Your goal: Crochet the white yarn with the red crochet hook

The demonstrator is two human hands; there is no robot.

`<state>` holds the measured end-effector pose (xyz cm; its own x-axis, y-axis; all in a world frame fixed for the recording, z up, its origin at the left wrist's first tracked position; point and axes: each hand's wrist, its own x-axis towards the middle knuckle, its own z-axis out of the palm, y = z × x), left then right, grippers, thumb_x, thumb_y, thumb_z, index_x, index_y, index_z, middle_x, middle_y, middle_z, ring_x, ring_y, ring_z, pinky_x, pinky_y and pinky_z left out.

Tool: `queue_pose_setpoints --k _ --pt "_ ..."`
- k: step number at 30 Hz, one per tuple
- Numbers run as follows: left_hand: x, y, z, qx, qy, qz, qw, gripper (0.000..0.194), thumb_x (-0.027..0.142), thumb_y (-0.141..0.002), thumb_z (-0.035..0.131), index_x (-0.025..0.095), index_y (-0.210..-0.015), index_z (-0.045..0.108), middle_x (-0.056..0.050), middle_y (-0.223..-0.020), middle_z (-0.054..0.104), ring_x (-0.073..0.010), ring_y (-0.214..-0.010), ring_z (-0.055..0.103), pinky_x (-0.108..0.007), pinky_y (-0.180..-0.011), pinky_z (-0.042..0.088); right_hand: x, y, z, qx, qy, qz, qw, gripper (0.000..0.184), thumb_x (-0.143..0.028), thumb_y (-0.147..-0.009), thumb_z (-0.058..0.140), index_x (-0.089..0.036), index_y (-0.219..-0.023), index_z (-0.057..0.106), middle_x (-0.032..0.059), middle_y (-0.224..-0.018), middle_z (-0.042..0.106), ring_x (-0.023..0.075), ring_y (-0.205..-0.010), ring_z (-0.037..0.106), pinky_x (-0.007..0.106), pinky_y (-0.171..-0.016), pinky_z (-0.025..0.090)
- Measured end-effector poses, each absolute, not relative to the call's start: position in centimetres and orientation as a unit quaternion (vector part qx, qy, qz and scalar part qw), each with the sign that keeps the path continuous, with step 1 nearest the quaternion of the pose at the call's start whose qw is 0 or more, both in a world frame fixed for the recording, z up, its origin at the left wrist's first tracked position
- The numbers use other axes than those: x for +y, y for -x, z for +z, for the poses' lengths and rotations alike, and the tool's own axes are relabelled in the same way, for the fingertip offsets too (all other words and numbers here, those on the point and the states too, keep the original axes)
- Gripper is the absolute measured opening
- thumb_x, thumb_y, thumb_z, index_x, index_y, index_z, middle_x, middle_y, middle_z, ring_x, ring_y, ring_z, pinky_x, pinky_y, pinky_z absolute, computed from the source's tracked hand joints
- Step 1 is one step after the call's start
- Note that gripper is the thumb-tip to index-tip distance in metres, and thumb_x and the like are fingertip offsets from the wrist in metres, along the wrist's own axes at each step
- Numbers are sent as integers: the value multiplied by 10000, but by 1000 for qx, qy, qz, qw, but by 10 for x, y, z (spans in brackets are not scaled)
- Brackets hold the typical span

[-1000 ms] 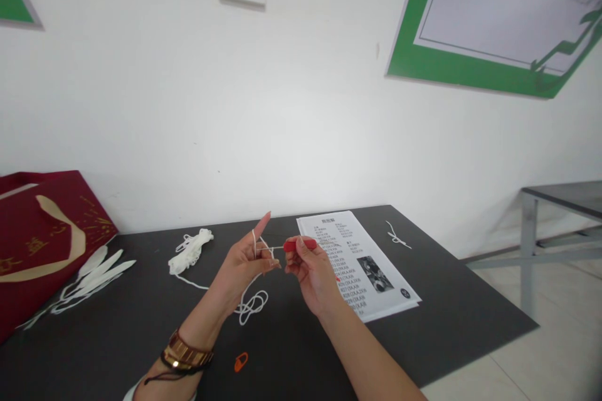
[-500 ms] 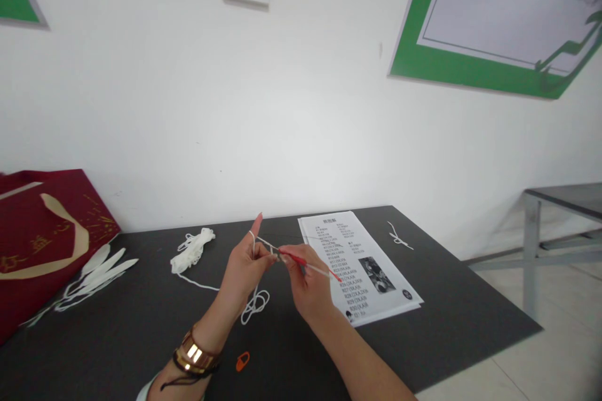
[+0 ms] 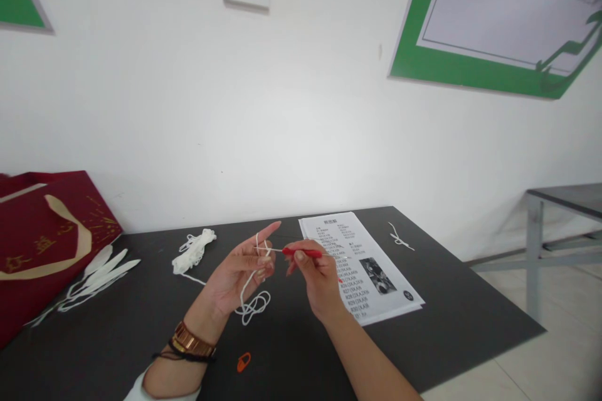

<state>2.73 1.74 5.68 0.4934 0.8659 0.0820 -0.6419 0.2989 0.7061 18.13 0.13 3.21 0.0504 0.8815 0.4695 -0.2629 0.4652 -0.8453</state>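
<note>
Between the thumb and fingers of my left hand white yarn is pinched, and a loop of it passes round the raised index finger. My right hand grips a crochet hook by its red handle. The hook's thin metal shaft points left and reaches the yarn at my left fingertips. Whether the tip is through a loop is too small to tell. From my left hand the yarn hangs to a loose coil on the table and also runs to a white yarn bundle.
On the black table lie printed sheets, an orange stitch marker, a short knotted white string and white leaf-shaped pieces. A dark red bag stands at the left. The white wall rises behind.
My left hand has rolled open, its index finger now slanting right and its palm showing more. My right hand has turned, so the hook lies nearly level, pointing left.
</note>
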Motion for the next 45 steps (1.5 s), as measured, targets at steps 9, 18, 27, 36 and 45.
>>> queue_pose_setpoints --k 9,18,27,36,45 --pt "19 -23 56 135 -375 477 783 722 0 -654 617 97 -1341 420 34 -590 451 -85 -529 392 -212 -473 328 4 -188 36 -452 258 485 702 138 -316 -818 612 -195 -784 667 24 -740 630 131 -578 527 262 -491 437" --pt "20 -21 58 126 -352 471 799 744 -3 -639 604 61 -1350 395 27 -596 452 -83 -525 382 -207 -458 325 5 -191 40 -421 237 516 707 145 -329 -799 635 -193 -752 648 13 -702 620 124 -557 499 252 -466 424" --pt "21 -17 56 130 -336 474 803 766 5 -610 598 60 -1348 399 27 -579 459 -79 -495 374 -202 -427 319 5 -191 43 -387 213 566 696 142 -324 -784 656 -189 -742 645 10 -699 616 111 -548 489 235 -460 430" --pt "18 -28 57 216 -448 499 710 750 53 -663 688 193 -1353 429 50 -597 492 -74 -524 438 -218 -513 327 10 -187 33 -306 215 675 636 166 -336 -786 660 -170 -786 663 -12 -652 582 81 -524 484 180 -436 433" --pt "16 -34 54 287 -513 490 643 754 81 -690 686 240 -1371 403 53 -621 491 -76 -580 434 -225 -573 331 11 -181 27 -309 247 648 651 174 -317 -783 671 -156 -850 677 8 -708 629 93 -596 537 188 -493 475"
